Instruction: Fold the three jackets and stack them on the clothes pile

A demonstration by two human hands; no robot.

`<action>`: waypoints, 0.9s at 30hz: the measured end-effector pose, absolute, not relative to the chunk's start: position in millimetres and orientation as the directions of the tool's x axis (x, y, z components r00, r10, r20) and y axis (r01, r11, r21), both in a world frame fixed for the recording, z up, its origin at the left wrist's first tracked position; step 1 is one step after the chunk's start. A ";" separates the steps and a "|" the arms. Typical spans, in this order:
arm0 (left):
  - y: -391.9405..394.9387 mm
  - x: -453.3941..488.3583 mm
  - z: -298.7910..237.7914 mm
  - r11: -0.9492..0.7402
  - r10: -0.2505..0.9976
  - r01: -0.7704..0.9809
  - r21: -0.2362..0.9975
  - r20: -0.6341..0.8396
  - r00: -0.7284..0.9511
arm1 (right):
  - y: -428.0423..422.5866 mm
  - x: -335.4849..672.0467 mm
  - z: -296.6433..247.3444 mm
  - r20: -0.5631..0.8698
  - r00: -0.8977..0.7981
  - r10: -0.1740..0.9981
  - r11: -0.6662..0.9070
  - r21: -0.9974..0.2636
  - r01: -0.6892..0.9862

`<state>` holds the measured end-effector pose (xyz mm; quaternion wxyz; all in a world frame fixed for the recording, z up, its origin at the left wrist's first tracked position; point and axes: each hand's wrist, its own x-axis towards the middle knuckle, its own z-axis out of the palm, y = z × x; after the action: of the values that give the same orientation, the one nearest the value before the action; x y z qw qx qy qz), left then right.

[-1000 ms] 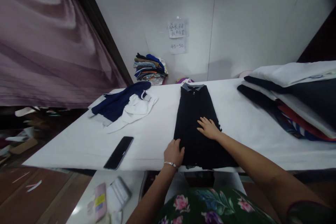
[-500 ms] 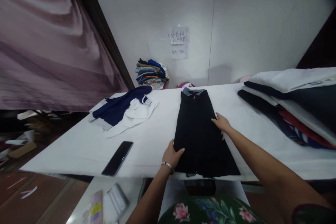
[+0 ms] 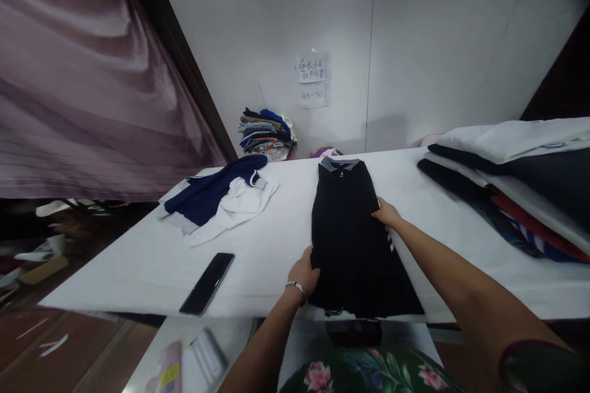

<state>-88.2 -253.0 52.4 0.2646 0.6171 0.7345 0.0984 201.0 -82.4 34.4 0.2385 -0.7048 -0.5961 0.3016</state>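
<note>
A black top (image 3: 346,239) with a grey collar and a zip pull at the neck lies narrow and lengthwise on the white-covered table, collar facing the wall. My left hand (image 3: 304,271), with a bracelet at the wrist, grips its left edge near the lower half. Higher up on the other side, my right hand (image 3: 387,212) pinches the right edge, its fingertips partly hidden by the cloth. White stripes show on the fabric just below that hand. The hem reaches the table's near edge.
A navy and white garment (image 3: 221,196) lies crumpled at the left, with a phone (image 3: 207,284) nearer me. Stacked clothes (image 3: 511,178) stand on the right. Another clothes pile (image 3: 265,132) sits beyond the far edge. Paper signs (image 3: 314,78) hang on the wall.
My left hand has closed in on the left edge, its thumb no longer stretched over the top. The top's left edge has drawn slightly inward, and more white stripes show at the right.
</note>
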 end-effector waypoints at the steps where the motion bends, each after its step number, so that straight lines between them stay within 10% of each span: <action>1: -251.9 -90.7 53.6 0.209 0.959 0.862 0.462 -0.268 -0.089 | -85.5 201.2 35.1 -0.146 0.105 0.984 -0.178 -0.720 0.670; 11: -235.9 -169.1 78.0 0.156 0.942 0.965 0.212 -0.325 -0.081 | -150.9 181.8 35.3 -0.347 -0.047 0.937 -0.334 -0.926 0.176; 18: -214.2 -240.4 97.7 0.243 0.907 0.969 -0.049 -0.342 -0.245 | -200.8 140.5 29.3 -0.472 -0.272 0.839 -0.525 -0.833 -0.174; 27: -205.2 -251.6 83.2 0.241 0.931 0.966 -0.091 -0.261 -0.256 | -96.3 219.0 45.0 -0.443 0.223 0.868 -0.392 -0.889 -0.238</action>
<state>-251.6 -205.2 83.2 0.0763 0.6050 0.7839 -0.1168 219.0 -96.3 45.0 0.4872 -0.6117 -0.2577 0.5674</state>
